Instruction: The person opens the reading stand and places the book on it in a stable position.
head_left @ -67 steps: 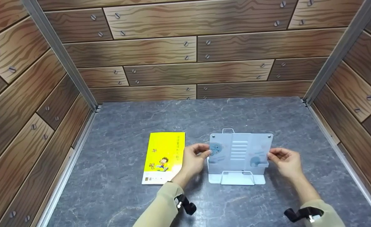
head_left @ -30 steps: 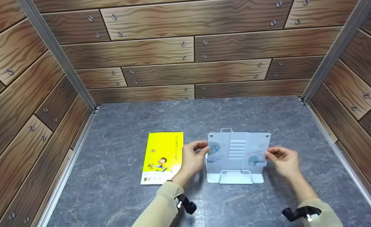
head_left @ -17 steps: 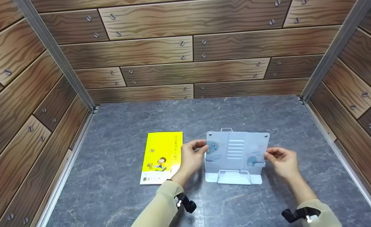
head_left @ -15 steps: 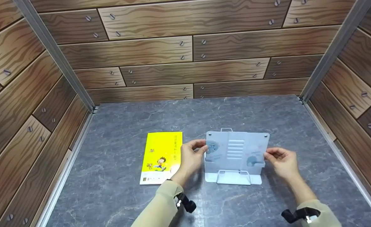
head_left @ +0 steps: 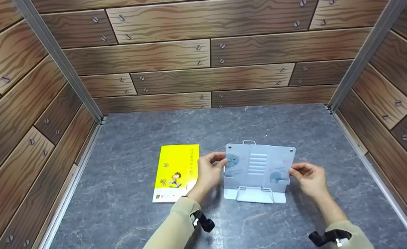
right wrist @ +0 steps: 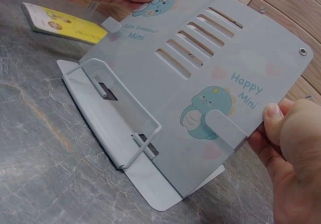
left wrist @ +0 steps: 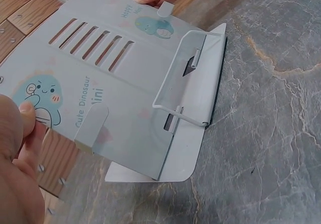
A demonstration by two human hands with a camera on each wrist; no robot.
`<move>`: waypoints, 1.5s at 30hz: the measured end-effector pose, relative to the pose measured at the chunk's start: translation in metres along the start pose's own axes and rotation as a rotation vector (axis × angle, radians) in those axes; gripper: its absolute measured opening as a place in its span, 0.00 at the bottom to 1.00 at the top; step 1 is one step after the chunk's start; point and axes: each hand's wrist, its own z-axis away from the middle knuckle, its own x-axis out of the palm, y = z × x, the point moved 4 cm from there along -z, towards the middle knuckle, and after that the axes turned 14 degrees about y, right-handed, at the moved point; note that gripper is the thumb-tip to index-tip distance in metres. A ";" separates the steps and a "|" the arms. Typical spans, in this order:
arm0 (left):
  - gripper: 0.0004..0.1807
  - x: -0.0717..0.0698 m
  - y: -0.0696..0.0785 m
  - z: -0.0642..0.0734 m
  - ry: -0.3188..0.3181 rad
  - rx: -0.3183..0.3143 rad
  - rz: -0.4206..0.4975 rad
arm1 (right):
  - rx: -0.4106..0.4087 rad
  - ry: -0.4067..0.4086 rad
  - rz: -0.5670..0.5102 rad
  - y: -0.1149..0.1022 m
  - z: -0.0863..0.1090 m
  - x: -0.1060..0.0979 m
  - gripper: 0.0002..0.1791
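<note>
A pale blue-white metal book stand (head_left: 258, 166) with cartoon dinosaurs and slots stands tilted back on its base plate, right of centre in the head view. My left hand (head_left: 210, 173) pinches its left edge between thumb and fingers. On the opposite edge, my right hand (head_left: 310, 178) pinches the panel in the same way. A white wire page holder (left wrist: 175, 78) sits at the front of the base, seen close in the left wrist view. In the right wrist view a small tab (right wrist: 223, 128) folds over the dinosaur print near my right thumb.
A yellow book (head_left: 177, 169) with a cartoon child on its cover lies flat just left of my left hand. Wood-patterned walls (head_left: 169, 55) enclose the grey marbled tabletop (head_left: 138, 131) at the back and both sides.
Both hands keep their grip on the book stand's edges. The whole scene has shifted slightly left in the head view; the stand and the book keep their places on the table.
</note>
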 end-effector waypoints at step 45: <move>0.36 0.068 0.094 0.028 -0.068 0.965 -0.599 | -0.078 -0.003 -0.011 -0.001 0.013 -0.003 0.04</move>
